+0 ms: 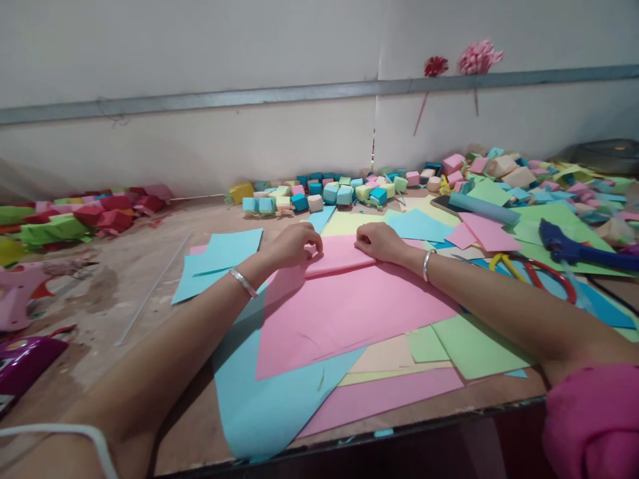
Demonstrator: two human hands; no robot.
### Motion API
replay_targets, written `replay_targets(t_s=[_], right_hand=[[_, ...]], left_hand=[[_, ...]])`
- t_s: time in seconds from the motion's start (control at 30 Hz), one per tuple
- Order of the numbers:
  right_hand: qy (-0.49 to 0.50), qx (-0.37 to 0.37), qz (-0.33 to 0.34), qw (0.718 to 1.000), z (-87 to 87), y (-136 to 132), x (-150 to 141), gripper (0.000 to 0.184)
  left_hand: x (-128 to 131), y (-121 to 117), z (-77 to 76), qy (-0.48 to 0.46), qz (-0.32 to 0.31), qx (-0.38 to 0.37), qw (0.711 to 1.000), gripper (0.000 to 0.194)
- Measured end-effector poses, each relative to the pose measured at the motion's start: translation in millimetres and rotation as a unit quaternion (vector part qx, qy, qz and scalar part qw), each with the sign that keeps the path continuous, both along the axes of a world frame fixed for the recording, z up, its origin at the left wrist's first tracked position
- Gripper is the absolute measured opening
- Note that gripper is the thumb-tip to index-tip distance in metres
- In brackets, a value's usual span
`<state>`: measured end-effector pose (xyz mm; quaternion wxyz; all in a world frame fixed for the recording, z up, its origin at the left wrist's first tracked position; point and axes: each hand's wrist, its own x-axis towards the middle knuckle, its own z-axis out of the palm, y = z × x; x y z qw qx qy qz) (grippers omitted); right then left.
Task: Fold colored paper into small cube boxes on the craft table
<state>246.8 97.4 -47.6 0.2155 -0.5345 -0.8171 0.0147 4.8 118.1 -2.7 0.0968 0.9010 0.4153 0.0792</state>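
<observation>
A sheet of pink paper (349,313) lies in the middle of the table, its far part folded over into a narrow band (339,253). At the left end of this band, my left hand (298,245) has its fingers curled in on the paper. My right hand (382,242) is closed at the right end, with fingertips pressed on the fold. Beneath the pink sheet is a large light blue sheet (279,399) with a rolled near edge. Both hands' fingertips are partly hidden.
Small paper boxes (329,193) line the wall; more piles stand at left and right. Scissors (552,279) and a blue-handled tool (579,253) lie right. A pink glue gun (17,293) and purple object (30,362) are left. The table's front edge (424,422) is near.
</observation>
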Motion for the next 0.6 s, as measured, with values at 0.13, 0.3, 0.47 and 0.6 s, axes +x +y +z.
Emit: replay_targets(t_s=[0.13, 0.3, 0.47, 0.6], right_hand=[[0.003, 0.002, 0.002, 1.000, -1.2, 1.4, -0.6, 0.012], [0.012, 0.006, 0.008, 1.000, 1.2, 2.1, -0.5, 0.012], [0.026, 0.007, 0.008, 1.000, 2.3, 2.5, 1.1, 0.012], [0.034, 0.003, 0.012, 0.999, 1.4, 2.3, 1.7, 0.010]], left_hand=[[3.0, -1.3, 1.0, 0.012, -0.066, -0.009, 0.998, 0.032], [9.0, -2.9, 4.1, 0.024, -0.054, -0.014, 0.998, 0.029], [28.3, -18.0, -3.1, 0.011, 0.039, 0.054, 0.998, 0.046], [36.7, -24.1, -12.5, -0.001, 0.066, 0.066, 0.996, 0.035]])
